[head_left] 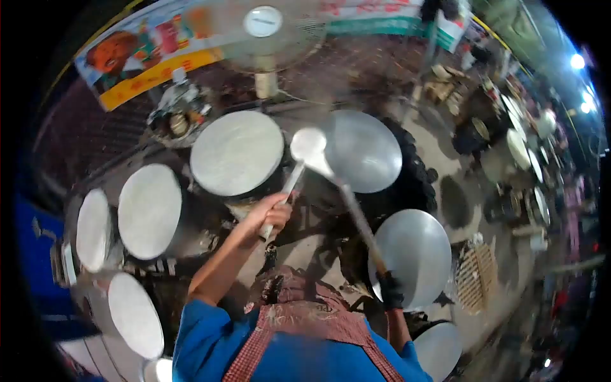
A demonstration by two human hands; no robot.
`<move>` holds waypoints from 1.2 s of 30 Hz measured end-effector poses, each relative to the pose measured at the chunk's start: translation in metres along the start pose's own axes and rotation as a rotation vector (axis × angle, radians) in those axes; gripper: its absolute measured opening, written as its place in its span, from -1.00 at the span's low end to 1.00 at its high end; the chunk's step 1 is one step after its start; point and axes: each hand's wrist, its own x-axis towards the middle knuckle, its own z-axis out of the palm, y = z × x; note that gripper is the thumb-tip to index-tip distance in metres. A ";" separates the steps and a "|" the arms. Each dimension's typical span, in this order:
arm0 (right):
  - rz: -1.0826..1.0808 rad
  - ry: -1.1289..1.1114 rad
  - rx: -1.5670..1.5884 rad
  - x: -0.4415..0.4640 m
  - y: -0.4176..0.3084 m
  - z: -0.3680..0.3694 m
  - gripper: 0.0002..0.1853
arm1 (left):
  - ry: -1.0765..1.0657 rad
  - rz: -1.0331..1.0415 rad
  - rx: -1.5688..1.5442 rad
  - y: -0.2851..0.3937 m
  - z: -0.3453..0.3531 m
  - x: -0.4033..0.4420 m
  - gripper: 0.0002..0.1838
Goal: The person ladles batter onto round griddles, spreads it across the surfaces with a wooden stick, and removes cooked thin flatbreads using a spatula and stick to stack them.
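My left hand (273, 213), bare, is closed around the handle of a ladle (309, 141) whose bowl is coated or filled with something white. In my right hand (391, 291), which wears a black glove, is a long-handled spatula (359, 219) reaching up and left. Its pale head meets or overlaps the ladle's bowl; I cannot tell whether they touch. Both tools are between a round pan with a white surface (237, 153) and a bare grey metal pan (363, 153). Below my right hand's tool is another grey pan (414, 258).
More white-surfaced round pans (150, 211) curve down my left side, with another (135, 315) lower down. A grey pan (439, 353) sits at lower right. A slatted rack (476, 278) is farther right. A standing fan (264, 32) and a banner (146, 57) are ahead.
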 end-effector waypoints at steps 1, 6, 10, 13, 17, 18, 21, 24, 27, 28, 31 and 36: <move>-0.039 0.114 0.079 0.001 -0.009 -0.020 -0.70 | 0.018 -0.043 0.125 0.018 0.001 0.031 -0.90; 0.068 0.399 0.448 0.072 -0.092 -0.086 -0.62 | 0.146 -0.204 0.395 0.089 0.016 0.192 -0.89; 0.090 0.088 0.455 0.133 -0.159 -0.109 -0.53 | 0.171 0.069 0.960 0.086 0.030 0.274 -0.56; 0.328 0.178 0.476 0.182 -0.150 -0.055 -0.56 | 0.283 0.250 1.267 0.092 0.004 0.324 -0.33; 0.392 0.238 0.836 0.190 -0.116 -0.029 -0.58 | 0.433 0.687 2.101 0.141 -0.014 0.318 -0.35; 0.313 0.356 1.105 0.188 -0.103 -0.022 -0.57 | 0.488 0.620 2.238 0.149 -0.005 0.309 -0.37; 0.427 0.406 1.370 0.218 -0.164 -0.058 -0.57 | 0.350 0.751 2.301 0.160 -0.022 0.326 -0.37; 0.301 0.311 0.917 0.258 -0.164 -0.003 -0.63 | 0.385 0.794 2.163 0.152 -0.016 0.347 -0.35; 0.444 0.095 0.466 0.264 -0.126 -0.003 -0.64 | 0.205 1.159 1.871 0.176 0.017 0.337 -0.31; 0.420 0.208 0.634 0.273 -0.127 0.012 -0.62 | 0.112 1.311 1.763 0.179 0.031 0.323 -0.30; 0.288 0.481 0.773 0.297 -0.127 0.068 -0.56 | 0.149 0.973 1.797 0.201 0.010 0.289 -0.31; 0.194 0.394 0.455 0.337 -0.125 0.049 -0.56 | 0.214 0.722 1.830 0.172 -0.077 0.193 -0.28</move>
